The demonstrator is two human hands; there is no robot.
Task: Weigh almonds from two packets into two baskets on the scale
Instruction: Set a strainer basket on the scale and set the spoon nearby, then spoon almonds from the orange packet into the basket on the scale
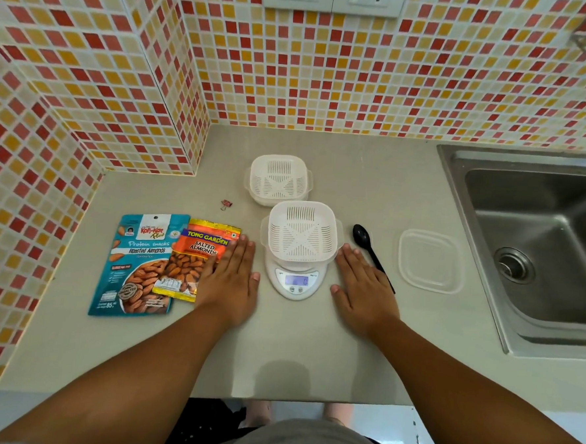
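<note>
A white digital scale (295, 281) stands mid-counter with its display lit. An empty white slotted basket (302, 234) sits on it. A second empty basket (279, 178) stands just behind, on the counter. To the left lie a blue roasted-almond packet (138, 264) and an orange salted-almond packet (197, 257), the orange one overlapping the blue. My left hand (232, 280) lies flat, fingers straight, partly covering the orange packet's right edge. My right hand (363, 288) lies flat on the counter right of the scale, over the handle of a black spoon (364, 238).
A clear plastic lid (430, 261) lies right of the spoon. A steel sink (537, 243) fills the right side. A small pink binder clip (226, 204) lies behind the packets. Tiled walls close the back and left; the counter's front edge (291, 398) is near me.
</note>
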